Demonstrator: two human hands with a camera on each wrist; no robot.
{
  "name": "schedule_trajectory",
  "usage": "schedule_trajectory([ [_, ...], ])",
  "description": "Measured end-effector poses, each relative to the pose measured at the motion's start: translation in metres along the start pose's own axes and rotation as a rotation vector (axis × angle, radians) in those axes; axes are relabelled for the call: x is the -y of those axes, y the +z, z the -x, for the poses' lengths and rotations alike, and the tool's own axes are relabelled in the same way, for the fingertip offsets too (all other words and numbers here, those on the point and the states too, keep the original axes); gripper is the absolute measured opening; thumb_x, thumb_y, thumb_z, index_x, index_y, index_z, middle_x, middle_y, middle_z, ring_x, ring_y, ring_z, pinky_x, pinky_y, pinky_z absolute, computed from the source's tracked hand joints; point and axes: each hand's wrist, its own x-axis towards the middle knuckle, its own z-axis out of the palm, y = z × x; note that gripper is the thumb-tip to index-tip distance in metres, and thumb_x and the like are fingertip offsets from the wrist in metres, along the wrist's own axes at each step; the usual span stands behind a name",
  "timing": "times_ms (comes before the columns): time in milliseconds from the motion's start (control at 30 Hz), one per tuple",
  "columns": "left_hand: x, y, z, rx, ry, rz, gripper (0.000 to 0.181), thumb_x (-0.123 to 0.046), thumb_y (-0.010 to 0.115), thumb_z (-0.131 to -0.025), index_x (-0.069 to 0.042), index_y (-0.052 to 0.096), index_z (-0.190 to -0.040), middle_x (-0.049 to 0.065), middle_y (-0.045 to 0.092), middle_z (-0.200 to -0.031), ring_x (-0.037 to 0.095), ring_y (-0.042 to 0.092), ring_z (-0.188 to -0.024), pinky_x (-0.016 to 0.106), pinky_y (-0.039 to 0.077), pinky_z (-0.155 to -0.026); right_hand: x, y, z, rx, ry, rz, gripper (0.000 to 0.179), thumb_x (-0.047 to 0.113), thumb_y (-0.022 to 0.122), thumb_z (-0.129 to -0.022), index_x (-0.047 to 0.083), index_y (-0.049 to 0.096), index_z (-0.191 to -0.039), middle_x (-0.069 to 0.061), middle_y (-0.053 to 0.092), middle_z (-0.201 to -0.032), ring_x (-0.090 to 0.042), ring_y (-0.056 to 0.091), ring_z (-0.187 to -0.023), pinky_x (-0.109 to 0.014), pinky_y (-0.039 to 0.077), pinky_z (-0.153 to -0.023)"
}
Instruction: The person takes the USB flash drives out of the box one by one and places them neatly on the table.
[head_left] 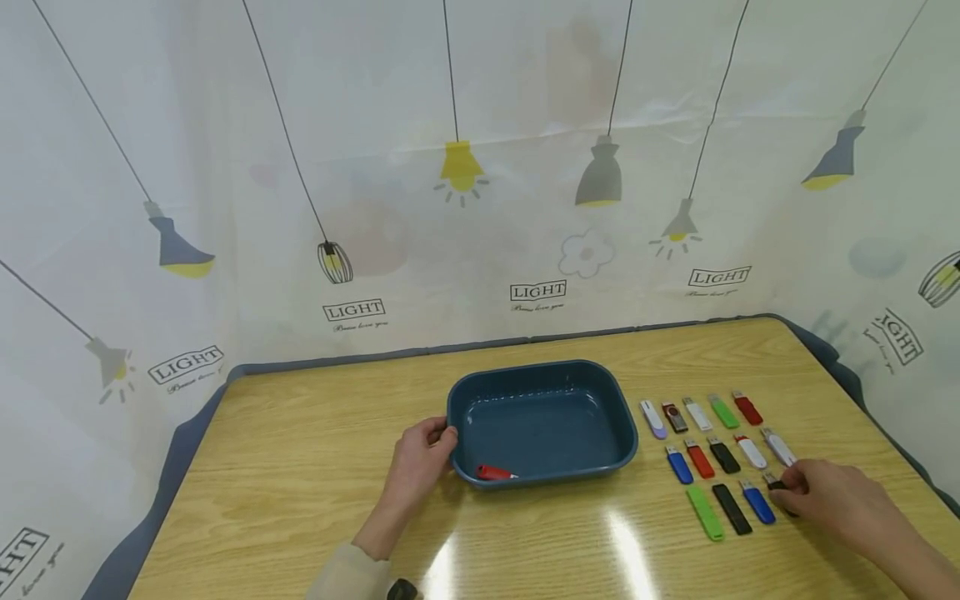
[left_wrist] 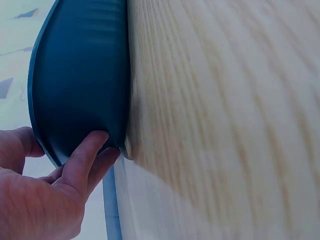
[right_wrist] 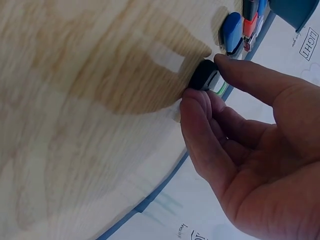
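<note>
On the tray's left side, my left hand point(head_left: 420, 462) grips the dark blue tray point(head_left: 547, 433), thumb at the rim and fingers along the outer wall point(left_wrist: 80, 75) in the left wrist view. Inside the tray, at its front left corner, lies a red USB stick point(head_left: 495, 473). My right hand point(head_left: 840, 504) pinches a black USB stick point(right_wrist: 202, 75) between thumb and fingertips, close over the table at the right end of the front row. Beside it lie a blue USB stick point(head_left: 758, 502) and a silver-white USB stick point(head_left: 780, 448).
Several more USB sticks lie in three rows right of the tray, among them a light green one point(head_left: 705, 512), a black one point(head_left: 731, 508) and a dark red one point(head_left: 747, 407). A lamp-printed curtain point(head_left: 450, 275) surrounds the wooden table point(head_left: 315, 433) at its back and sides.
</note>
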Motion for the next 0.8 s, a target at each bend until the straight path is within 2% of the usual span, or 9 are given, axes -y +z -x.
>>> schedule_trajectory([
  [267, 0.001, 0.0, 0.0, 0.0, 0.004, 0.009, 0.04, -0.012, 0.056, -0.103, 0.014, 0.059, -0.133, 0.026, 0.07, -0.121, 0.028, 0.072, -0.1, 0.03, 0.064, -0.075, 0.0, -0.002, 0.001, 0.023, 0.0, -0.001, 0.035, 0.032, 0.075, -0.095, -0.002, 0.066, -0.094, -0.004, 0.065, -0.085, -0.021, 0.06, -0.075, -0.043, 0.052, -0.066],
  [367, 0.001, 0.0, 0.0, 0.0, 0.008, 0.007, 0.04, -0.013, 0.056, -0.103, 0.014, 0.06, -0.132, 0.026, 0.07, -0.121, 0.028, 0.072, -0.1, 0.03, 0.064, -0.075, 0.001, -0.004, 0.004, -0.007, -0.012, 0.004, 0.034, 0.031, 0.073, -0.096, -0.003, 0.066, -0.093, -0.002, 0.062, -0.081, -0.02, 0.056, -0.072, -0.039, 0.047, -0.063],
  [467, 0.001, 0.0, 0.0, 0.002, 0.006, 0.013, 0.04, -0.012, 0.056, -0.103, 0.014, 0.059, -0.132, 0.027, 0.069, -0.121, 0.028, 0.072, -0.1, 0.03, 0.064, -0.075, 0.005, -0.01, 0.008, -0.087, -0.046, -0.004, 0.032, 0.027, 0.069, -0.099, -0.004, 0.065, -0.093, -0.001, 0.06, -0.078, -0.019, 0.052, -0.068, -0.035, 0.044, -0.06],
  [533, 0.001, 0.0, -0.001, 0.001, -0.001, 0.02, 0.04, -0.012, 0.056, -0.103, 0.015, 0.059, -0.133, 0.027, 0.069, -0.122, 0.029, 0.072, -0.101, 0.03, 0.064, -0.076, 0.012, -0.017, 0.011, -0.164, -0.089, -0.014, 0.029, 0.024, 0.067, -0.1, -0.005, 0.067, -0.096, 0.0, 0.063, -0.079, -0.017, 0.054, -0.068, -0.035, 0.047, -0.058],
  [700, 0.002, -0.001, -0.001, 0.002, -0.006, 0.033, 0.04, -0.012, 0.056, -0.104, 0.015, 0.058, -0.133, 0.028, 0.068, -0.123, 0.031, 0.072, -0.103, 0.03, 0.064, -0.076, 0.044, -0.034, 0.021, -0.377, -0.227, -0.049, 0.019, 0.018, 0.067, -0.101, 0.0, 0.069, -0.096, 0.003, 0.063, -0.077, -0.014, 0.052, -0.064, -0.031, 0.043, -0.053],
  [800, 0.002, 0.0, -0.001, 0.008, -0.003, 0.035, 0.04, -0.012, 0.056, -0.104, 0.015, 0.058, -0.133, 0.028, 0.068, -0.123, 0.031, 0.071, -0.103, 0.03, 0.064, -0.077, 0.067, -0.043, 0.028, -0.463, -0.312, -0.053, 0.014, 0.017, 0.07, -0.099, 0.004, 0.07, -0.096, 0.006, 0.062, -0.076, -0.011, 0.05, -0.063, -0.028, 0.04, -0.051],
])
